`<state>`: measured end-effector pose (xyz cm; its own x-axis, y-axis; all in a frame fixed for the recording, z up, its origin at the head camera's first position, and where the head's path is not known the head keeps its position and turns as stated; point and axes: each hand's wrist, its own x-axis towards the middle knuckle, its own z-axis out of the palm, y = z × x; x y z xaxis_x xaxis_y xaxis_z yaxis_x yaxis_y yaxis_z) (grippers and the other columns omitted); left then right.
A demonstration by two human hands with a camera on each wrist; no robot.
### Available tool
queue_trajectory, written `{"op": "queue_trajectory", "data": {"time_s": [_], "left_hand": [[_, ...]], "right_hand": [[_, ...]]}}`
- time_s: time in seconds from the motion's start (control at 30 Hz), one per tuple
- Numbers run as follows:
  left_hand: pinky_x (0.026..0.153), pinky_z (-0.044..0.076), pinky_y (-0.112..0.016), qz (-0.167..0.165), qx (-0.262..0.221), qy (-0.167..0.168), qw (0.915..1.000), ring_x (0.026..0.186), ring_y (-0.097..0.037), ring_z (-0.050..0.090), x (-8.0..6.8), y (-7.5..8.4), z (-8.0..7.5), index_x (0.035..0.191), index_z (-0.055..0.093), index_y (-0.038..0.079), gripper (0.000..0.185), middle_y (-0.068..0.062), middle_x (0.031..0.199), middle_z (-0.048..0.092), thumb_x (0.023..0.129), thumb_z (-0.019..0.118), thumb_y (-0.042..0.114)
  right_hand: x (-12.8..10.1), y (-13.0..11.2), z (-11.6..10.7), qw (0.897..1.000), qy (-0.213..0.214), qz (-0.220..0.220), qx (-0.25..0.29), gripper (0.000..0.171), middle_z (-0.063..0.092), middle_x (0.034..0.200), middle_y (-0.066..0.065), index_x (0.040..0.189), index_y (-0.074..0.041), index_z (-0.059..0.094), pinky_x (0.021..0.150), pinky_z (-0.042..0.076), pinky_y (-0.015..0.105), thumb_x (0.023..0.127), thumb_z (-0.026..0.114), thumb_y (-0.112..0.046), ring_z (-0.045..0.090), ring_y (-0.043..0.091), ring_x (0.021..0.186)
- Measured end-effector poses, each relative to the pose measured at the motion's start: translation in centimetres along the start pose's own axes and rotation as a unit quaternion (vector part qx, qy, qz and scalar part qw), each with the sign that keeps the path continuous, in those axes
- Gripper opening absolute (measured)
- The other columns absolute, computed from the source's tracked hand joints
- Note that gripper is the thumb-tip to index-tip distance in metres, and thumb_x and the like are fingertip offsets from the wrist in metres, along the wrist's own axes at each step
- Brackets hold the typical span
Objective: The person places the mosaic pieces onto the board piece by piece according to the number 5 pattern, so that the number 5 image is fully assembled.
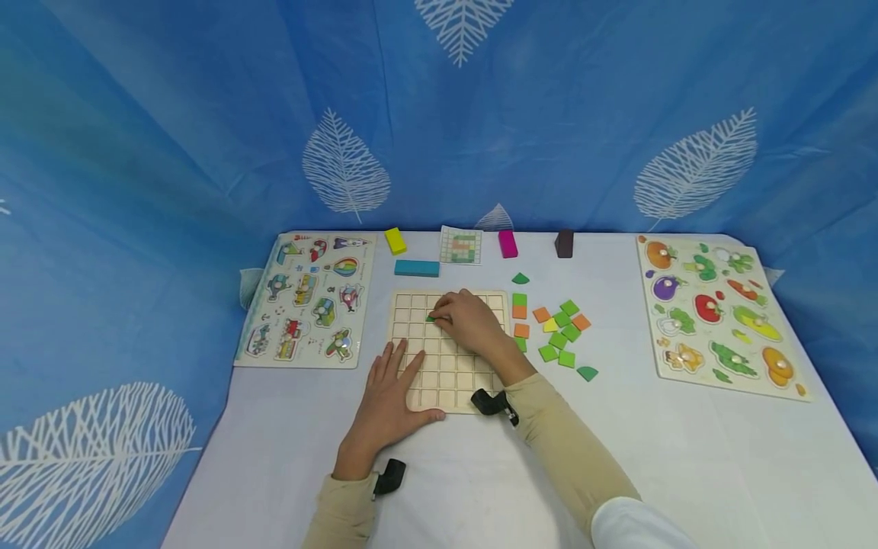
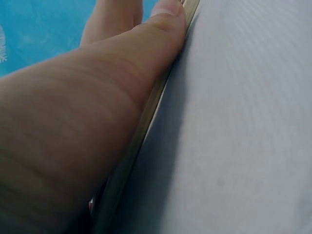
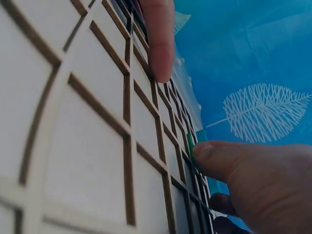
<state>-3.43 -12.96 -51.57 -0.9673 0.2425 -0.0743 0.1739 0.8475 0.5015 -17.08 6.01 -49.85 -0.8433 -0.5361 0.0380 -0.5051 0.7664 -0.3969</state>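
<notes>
A pale wooden grid board (image 1: 439, 381) lies in the middle of the white table. My left hand (image 1: 391, 396) rests flat on its near left corner, fingers spread straight, thumb along the front edge (image 2: 146, 122). My right hand (image 1: 466, 320) reaches over the board's far part and pinches a small green tile (image 1: 431, 317) against a cell near the upper left. In the right wrist view the green tile (image 3: 190, 145) shows as a thin sliver at the thumb tip, above the grid (image 3: 97, 146).
Loose green, orange and yellow tiles (image 1: 559, 335) lie right of the board. A pattern card (image 1: 461, 245), yellow (image 1: 395, 240), teal (image 1: 416, 268), magenta (image 1: 507, 243) and brown (image 1: 564, 243) blocks sit behind it. A vehicle puzzle (image 1: 309, 297) lies left, a vegetable puzzle (image 1: 720, 313) right.
</notes>
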Motion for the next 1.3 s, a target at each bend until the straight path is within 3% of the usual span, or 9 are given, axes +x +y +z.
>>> {"op": "queue_trajectory", "data": {"time_s": [0.47, 0.7, 1.0, 1.13, 1.3], "left_hand": [[0.127, 0.014, -0.060, -0.001, 0.003, 0.002, 1.0000, 0.161, -0.036, 0.006, 0.0, -0.1, 0.2, 0.158, 0.039, 0.017, 0.109, -0.014, 0.172, 0.016, 0.072, 0.080, 0.070], [0.127, 0.012, -0.059, -0.003, -0.017, 0.001, 0.9999, 0.161, -0.035, 0.006, -0.1, 0.0, 0.1, 0.158, 0.041, 0.017, 0.109, -0.014, 0.171, 0.017, 0.071, 0.082, 0.068], [0.127, 0.012, -0.058, -0.003, -0.019, 0.006, 0.9998, 0.161, -0.034, 0.005, -0.1, -0.2, 0.1, 0.158, 0.041, 0.017, 0.109, -0.012, 0.172, 0.016, 0.071, 0.081, 0.068], [0.127, 0.012, -0.058, 0.001, -0.014, 0.004, 0.9999, 0.161, -0.034, 0.005, -0.1, -0.3, 0.2, 0.158, 0.041, 0.017, 0.109, -0.013, 0.172, 0.016, 0.071, 0.081, 0.068], [0.127, 0.012, -0.059, 0.004, -0.015, 0.007, 0.9999, 0.161, -0.035, 0.005, 0.0, -0.3, 0.4, 0.158, 0.041, 0.017, 0.109, -0.013, 0.172, 0.016, 0.071, 0.081, 0.069]], "right_hand": [[-2.9, 1.4, -0.9, 1.000, 0.014, -0.007, -0.007, 0.025, 0.070, 0.131, 0.003, 0.114, -0.018, 0.080, 0.101, 0.052, 0.044, 0.102, 0.064, -0.033, 0.061, 0.026, 0.116], [-7.4, 4.5, -2.5, 0.994, 0.060, 0.079, 0.045, 0.030, 0.069, 0.132, 0.008, 0.124, -0.012, 0.074, 0.103, 0.049, 0.047, 0.101, 0.065, -0.029, 0.059, 0.030, 0.121], [-12.9, 10.8, -5.2, 0.965, 0.143, 0.205, 0.079, 0.024, 0.066, 0.129, 0.019, 0.118, -0.005, 0.073, 0.101, 0.045, 0.057, 0.101, 0.065, -0.019, 0.056, 0.038, 0.118], [-15.0, 12.7, -5.7, 0.954, 0.143, 0.254, 0.074, 0.026, 0.062, 0.132, 0.023, 0.120, -0.004, 0.072, 0.104, 0.042, 0.060, 0.103, 0.061, -0.021, 0.053, 0.043, 0.123], [-15.8, 13.5, -6.0, 0.950, 0.117, 0.283, 0.058, 0.032, 0.056, 0.137, 0.027, 0.125, -0.003, 0.069, 0.110, 0.038, 0.063, 0.104, 0.060, -0.025, 0.049, 0.047, 0.129]]}}
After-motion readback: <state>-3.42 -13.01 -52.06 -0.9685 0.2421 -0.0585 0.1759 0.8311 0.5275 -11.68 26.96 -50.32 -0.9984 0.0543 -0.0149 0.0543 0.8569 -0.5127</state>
